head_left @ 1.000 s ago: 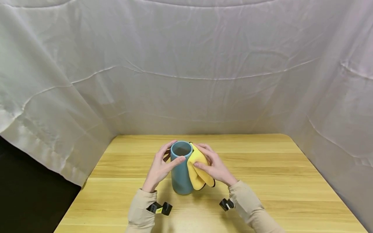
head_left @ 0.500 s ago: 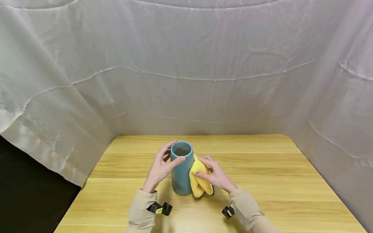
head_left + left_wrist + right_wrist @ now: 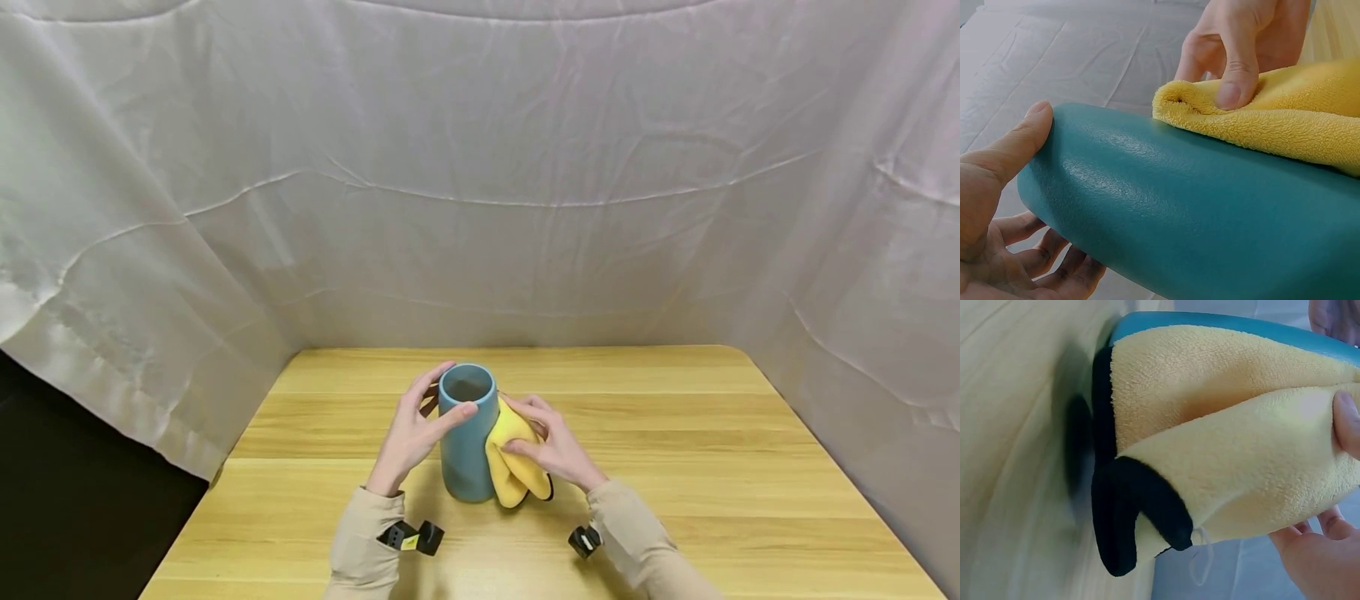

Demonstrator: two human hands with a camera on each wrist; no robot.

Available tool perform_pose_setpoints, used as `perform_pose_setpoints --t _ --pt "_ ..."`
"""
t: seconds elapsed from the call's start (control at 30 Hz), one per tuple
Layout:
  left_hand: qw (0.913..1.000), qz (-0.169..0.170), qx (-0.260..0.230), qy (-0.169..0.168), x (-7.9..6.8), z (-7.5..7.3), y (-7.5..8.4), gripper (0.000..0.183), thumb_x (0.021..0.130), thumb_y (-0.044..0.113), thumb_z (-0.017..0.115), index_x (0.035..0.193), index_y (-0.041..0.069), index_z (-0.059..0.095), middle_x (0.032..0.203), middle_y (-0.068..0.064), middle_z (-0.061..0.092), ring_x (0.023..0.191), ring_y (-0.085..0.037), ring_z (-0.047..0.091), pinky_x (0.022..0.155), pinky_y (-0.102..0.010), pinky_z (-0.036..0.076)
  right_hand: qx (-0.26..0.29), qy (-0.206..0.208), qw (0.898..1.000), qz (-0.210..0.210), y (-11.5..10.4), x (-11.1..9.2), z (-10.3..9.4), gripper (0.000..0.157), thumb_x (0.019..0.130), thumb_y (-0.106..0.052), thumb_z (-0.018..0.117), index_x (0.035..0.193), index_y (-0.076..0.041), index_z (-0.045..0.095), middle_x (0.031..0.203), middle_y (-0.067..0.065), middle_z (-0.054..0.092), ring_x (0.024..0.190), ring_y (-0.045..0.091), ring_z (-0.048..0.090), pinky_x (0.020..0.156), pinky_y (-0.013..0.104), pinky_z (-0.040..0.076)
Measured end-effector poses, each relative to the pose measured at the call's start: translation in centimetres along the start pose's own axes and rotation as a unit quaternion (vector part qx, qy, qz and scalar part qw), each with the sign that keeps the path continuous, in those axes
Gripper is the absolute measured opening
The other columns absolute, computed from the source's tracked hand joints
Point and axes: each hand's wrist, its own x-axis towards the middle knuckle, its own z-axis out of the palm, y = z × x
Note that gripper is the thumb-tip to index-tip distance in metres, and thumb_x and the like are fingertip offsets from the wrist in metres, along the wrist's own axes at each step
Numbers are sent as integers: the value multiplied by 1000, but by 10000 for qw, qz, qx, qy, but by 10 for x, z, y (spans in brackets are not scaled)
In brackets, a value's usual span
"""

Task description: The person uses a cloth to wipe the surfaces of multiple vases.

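Note:
A tall blue-green vase (image 3: pixel 467 454) stands upright on the wooden table, its round mouth facing up. Around its upper left side, the left hand (image 3: pixel 416 425) grips it, thumb across the front near the rim and fingers behind. On the vase's right side lies a folded yellow cloth (image 3: pixel 513 458) with dark edging. The right hand (image 3: pixel 555 442) pinches this cloth between thumb and fingers and holds it against the vase wall. In the left wrist view, the cloth's fluffy fold (image 3: pixel 1260 128) touches the vase surface. Black edging (image 3: pixel 1141 500) hangs at the cloth's lower end in the right wrist view.
The light wooden table (image 3: pixel 712 467) extends to both sides and in front. Grey-white curtains (image 3: pixel 510 250) enclose the back and sides. A black area (image 3: pixel 75 483) lies beyond the table's left edge. Each sleeve carries a small black wrist camera (image 3: pixel 429 537).
The right hand and the cloth first slid down along the vase's right side, then shifted up very slightly. The left hand and the vase have stayed in place.

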Motion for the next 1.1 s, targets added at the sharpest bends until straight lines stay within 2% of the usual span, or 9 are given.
perform_pose_setpoints --t 0.13,0.3,0.5,0.73,0.93,1.1 --pt "10000 -36 -1 2 0 0 0 65 88 21 79 146 19 51 147 -10 51 132 -33 51 120 -57 35 -90 123 9999 -81 -5 3 -1 60 87 -4 76 143 -3 55 119 17 60 106 6 54 92 20 50" --pt "10000 -33 58 16 1 0 0 65 88 22 79 146 18 51 148 -11 51 131 -33 52 120 -57 36 -58 285 9991 -294 -21 14 -5 57 87 0 75 141 -1 57 111 16 60 98 7 53 81 20 51" --pt "10000 8 66 9 1 0 0 64 88 21 78 146 18 51 146 -10 53 131 -32 52 119 -57 37 -41 206 9991 -377 -39 24 -10 60 87 1 74 143 -2 54 114 15 59 100 8 55 81 19 52" --pt "10000 -6 47 36 1 0 1 65 87 22 79 146 19 51 148 -10 51 131 -33 52 120 -57 36 -170 89 9990 -413 -35 23 -8 61 90 -2 71 147 -2 49 121 17 55 100 10 53 79 22 53" --pt "10000 -23 33 27 1 0 1 65 87 22 79 146 19 51 147 -10 52 131 -33 52 120 -57 36 -325 -68 9993 -163 -28 17 -5 64 94 -8 69 152 -9 44 144 17 47 112 15 51 88 24 51" --pt "10000 -31 29 32 0 0 0 65 87 23 79 146 19 51 147 -10 52 132 -33 52 120 -57 35 -277 -132 9995 49 -21 11 -1 64 94 -11 69 153 -10 44 150 18 43 118 23 50 91 26 50"
